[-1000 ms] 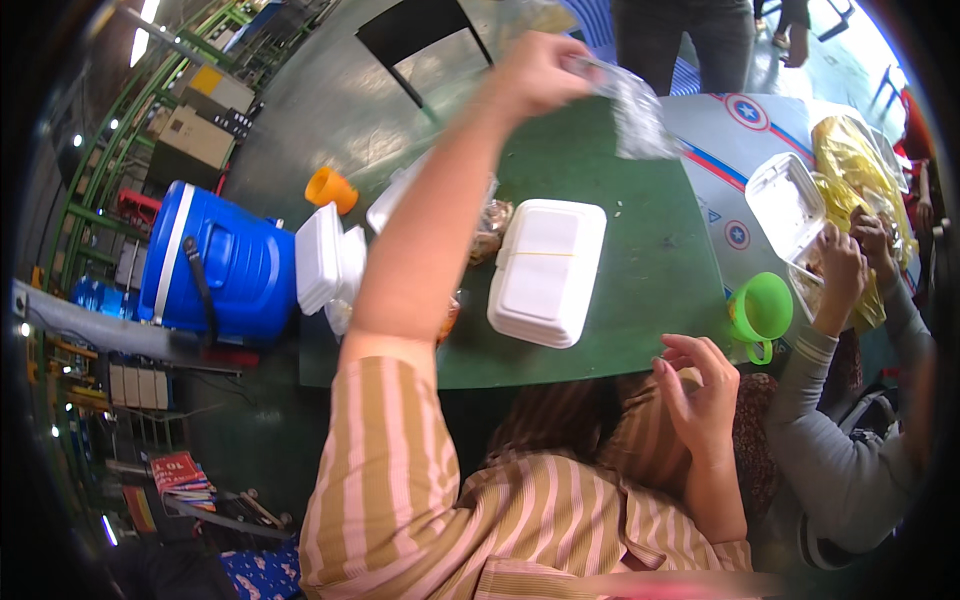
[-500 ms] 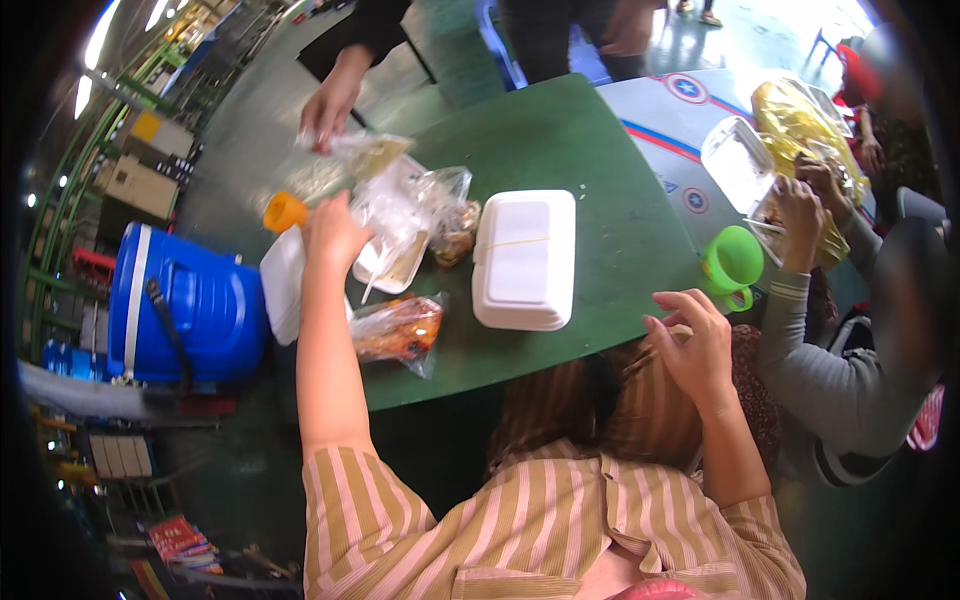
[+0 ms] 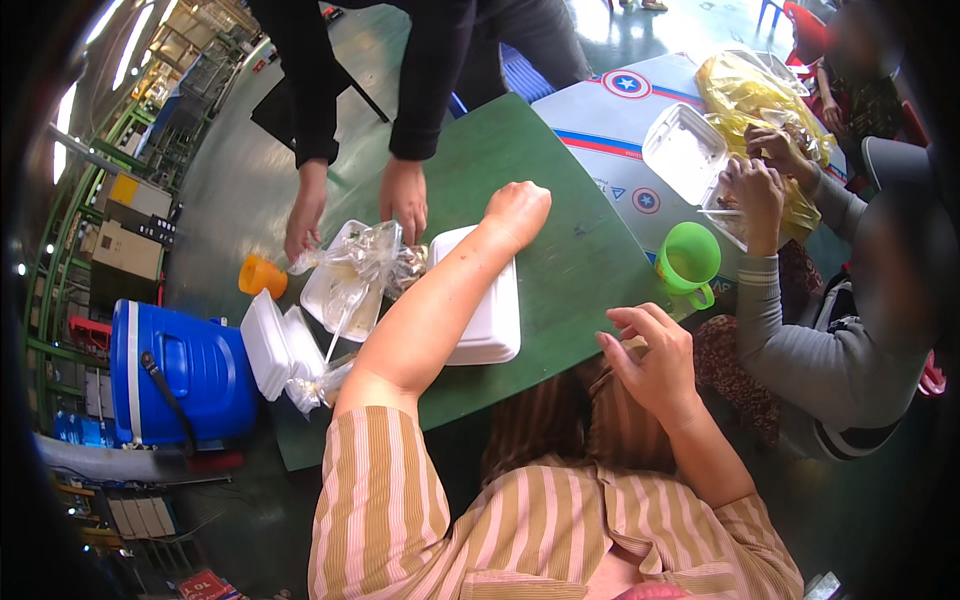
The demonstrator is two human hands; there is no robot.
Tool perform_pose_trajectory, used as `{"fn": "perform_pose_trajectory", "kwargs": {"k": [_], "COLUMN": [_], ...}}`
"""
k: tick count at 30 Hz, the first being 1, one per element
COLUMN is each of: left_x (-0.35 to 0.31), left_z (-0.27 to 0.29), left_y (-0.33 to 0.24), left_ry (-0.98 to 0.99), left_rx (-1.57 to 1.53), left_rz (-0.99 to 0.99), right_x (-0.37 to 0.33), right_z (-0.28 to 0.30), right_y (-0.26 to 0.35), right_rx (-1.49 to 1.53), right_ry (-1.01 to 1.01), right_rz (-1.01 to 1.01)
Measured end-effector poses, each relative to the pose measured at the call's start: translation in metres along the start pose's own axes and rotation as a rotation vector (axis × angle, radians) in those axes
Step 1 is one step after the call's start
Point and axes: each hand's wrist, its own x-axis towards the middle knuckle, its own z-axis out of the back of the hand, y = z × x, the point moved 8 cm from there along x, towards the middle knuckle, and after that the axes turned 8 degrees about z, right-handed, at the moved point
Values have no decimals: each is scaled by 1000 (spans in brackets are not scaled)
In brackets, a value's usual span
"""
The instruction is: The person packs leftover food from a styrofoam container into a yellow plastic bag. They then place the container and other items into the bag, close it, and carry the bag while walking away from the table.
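Note:
My left hand [image 3: 519,213] is closed, knuckles up, over the green table [image 3: 560,285], just beyond a closed white foam food box [image 3: 492,318]. Anything inside its fingers is hidden. My left forearm crosses over the box and covers part of it. In front of me, off the table's near edge, my right hand [image 3: 655,362] hangs open with fingers loosely bent and nothing in it. Left of the box lies an open foam container [image 3: 318,298] with a clear plastic bag [image 3: 362,262] on it. A tied clear bag [image 3: 318,388] is partly behind my arm.
A person's two hands [image 3: 405,200] reach in at the foam container. An orange cup [image 3: 262,275], another foam box [image 3: 268,345] and a blue cooler [image 3: 185,375] stand left. A green mug [image 3: 688,262] is at right, beside a seated person eating from an open foam box [image 3: 685,145].
My left hand has moved from the plastic bags at left to the far side of the closed box. The standing person has come closer and now has both hands at the bags.

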Motion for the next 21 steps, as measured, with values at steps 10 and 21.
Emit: {"fn": "perform_pose_trajectory", "kwargs": {"k": [10,21], "left_x": [9,-113], "left_z": [16,62], "left_y": [36,63], "left_ry": [-124,26], "left_rx": [-165,-312], "left_rz": [127,120], "right_x": [4,6], "right_z": [-3,-7], "right_y": [-8,-8], "right_rx": [102,99], "right_ry": [37,88], "right_rz": [-18,-19]}}
